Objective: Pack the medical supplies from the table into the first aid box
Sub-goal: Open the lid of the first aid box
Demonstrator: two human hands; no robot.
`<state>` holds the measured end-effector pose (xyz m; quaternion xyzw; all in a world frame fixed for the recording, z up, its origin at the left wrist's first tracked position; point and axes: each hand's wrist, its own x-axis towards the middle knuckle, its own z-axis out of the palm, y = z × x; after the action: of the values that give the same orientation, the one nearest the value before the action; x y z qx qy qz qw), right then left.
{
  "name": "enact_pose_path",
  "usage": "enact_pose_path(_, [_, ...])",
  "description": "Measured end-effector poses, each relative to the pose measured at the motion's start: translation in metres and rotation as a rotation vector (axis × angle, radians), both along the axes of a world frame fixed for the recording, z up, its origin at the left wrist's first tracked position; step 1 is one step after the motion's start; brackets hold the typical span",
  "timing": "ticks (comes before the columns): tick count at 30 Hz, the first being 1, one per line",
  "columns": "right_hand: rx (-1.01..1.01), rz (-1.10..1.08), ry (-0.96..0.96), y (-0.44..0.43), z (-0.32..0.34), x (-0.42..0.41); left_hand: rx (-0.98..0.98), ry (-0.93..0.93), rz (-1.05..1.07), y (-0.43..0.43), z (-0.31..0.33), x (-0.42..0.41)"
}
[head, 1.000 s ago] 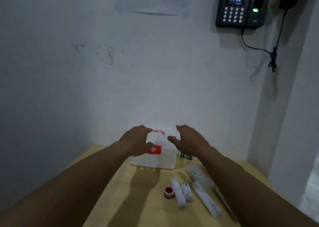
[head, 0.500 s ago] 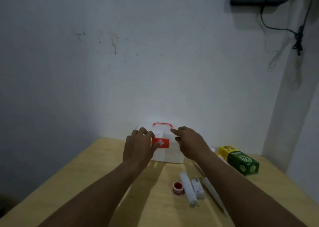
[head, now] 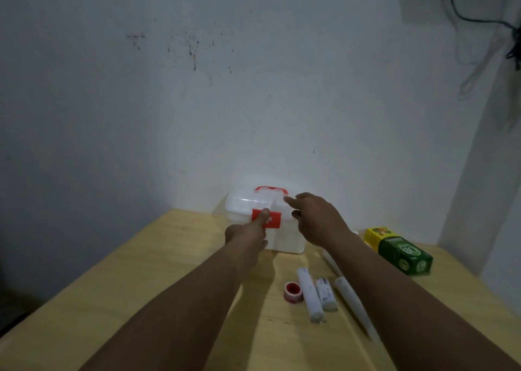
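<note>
Hands reach out to a white first aid box (head: 284, 236) in the middle of the frame. The box sits at the far edge of a wooden table (head: 141, 280), right by the white wall (head: 225, 88). Its lid is down, and it has a red handle (head: 271, 189) on top. The left hand (head: 248, 234) presses its thumb on the red clasp (head: 273, 220) on the front of the box. The other fingers of that hand are hidden, so I cannot tell if it grips. The right hand (head: 318, 219) is spread wide and rests its fingertips on the right side of the lid. It holds nothing.

Lower right of the box, the supplies lie on the table. A small red tape roll (head: 292, 291) sits just beside two white bandage rolls (head: 310, 297). A long white packet (head: 352, 300) lies partly under the right arm. A green and yellow carton (head: 400, 250) lies at the right side of the frame, well apart from the box.
</note>
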<state>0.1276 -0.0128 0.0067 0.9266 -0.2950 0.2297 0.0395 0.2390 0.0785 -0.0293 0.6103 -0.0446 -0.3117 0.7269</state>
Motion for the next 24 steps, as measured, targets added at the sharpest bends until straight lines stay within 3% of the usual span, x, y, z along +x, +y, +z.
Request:
enact_pose_path(3, [0.007,0.003,-0.008,0.002,0.000,-0.001,-0.037,0.075,0.014,-0.003,-0.001,-0.003])
enact_pose_path(8, [0.026,0.007,-0.015,0.003,0.001,-0.002,0.004,0.020,0.138,-0.007,0.014,-0.009])
enact_pose_path(11, [0.046,0.018,-0.039,0.004,0.000,-0.003,0.096,-0.247,0.161,-0.009,0.028,-0.013])
enact_pose_path(16, [0.102,0.024,-0.049,-0.002,-0.002,-0.005,0.394,-0.912,0.175,0.012,0.034,-0.003])
enact_pose_path(20, [0.175,0.012,-0.112,-0.002,-0.006,-0.004,0.451,-1.040,0.245,0.015,0.023,0.025])
enact_pose_path(24, [0.308,-0.014,-0.175,-0.001,-0.011,-0.009,0.412,-0.970,0.002,0.015,0.012,0.048])
